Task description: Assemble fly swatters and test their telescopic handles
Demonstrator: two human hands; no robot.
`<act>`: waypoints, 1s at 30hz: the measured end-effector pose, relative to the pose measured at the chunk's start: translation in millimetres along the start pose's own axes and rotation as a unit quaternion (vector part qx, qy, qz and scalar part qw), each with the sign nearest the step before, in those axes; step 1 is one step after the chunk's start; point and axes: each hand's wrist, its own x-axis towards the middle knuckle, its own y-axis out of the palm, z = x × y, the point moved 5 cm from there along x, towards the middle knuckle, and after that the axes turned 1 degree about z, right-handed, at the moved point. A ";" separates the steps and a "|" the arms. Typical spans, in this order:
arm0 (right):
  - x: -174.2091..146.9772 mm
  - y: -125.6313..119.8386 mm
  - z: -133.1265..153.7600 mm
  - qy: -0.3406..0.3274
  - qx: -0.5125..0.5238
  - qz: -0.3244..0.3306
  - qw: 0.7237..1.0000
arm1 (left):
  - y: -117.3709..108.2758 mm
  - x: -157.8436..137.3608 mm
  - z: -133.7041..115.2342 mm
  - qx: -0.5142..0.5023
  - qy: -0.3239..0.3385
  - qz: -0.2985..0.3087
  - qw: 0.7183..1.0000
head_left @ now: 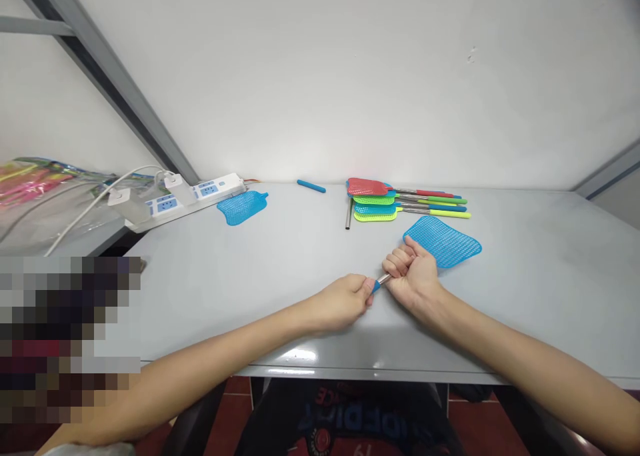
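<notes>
Both my hands grip one blue fly swatter [443, 241] above the front middle of the table. My left hand [345, 301] is closed around its blue handle, most of which the fingers hide. Closed on the metal shaft close to the mesh head is my right hand [413, 274]. A short stretch of bare metal shows between the two fists. The mesh head points away to the right. Beyond it lies a stack of assembled swatters [375, 213] in red, green, blue and yellow, with handles to the right. A loose metal tube [349, 214] sits beside the stack.
A separate blue swatter head [243, 207] lies at the left, and a loose blue handle [311, 186] is near the wall. A white power strip [190, 201] with plugged-in chargers runs along the left edge. Plastic bags [45, 196] are beyond it.
</notes>
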 end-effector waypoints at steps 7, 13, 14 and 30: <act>-5.7 15.8 12.0 -0.012 -0.012 0.061 0.998 | 13.0 0.7 -4.2 -0.410 -0.078 0.276 0.866; -2.2 23.0 21.1 -0.033 -0.033 0.083 0.995 | 2.6 11.2 -11.9 -0.251 -0.015 0.194 0.948; -2.8 24.8 23.1 -0.050 -0.039 0.090 0.994 | -2.5 13.0 -14.1 -0.169 0.024 0.136 0.976; 1.7 11.1 11.6 -0.036 -0.025 0.028 0.999 | -5.3 3.4 -10.6 0.226 0.109 -0.159 0.955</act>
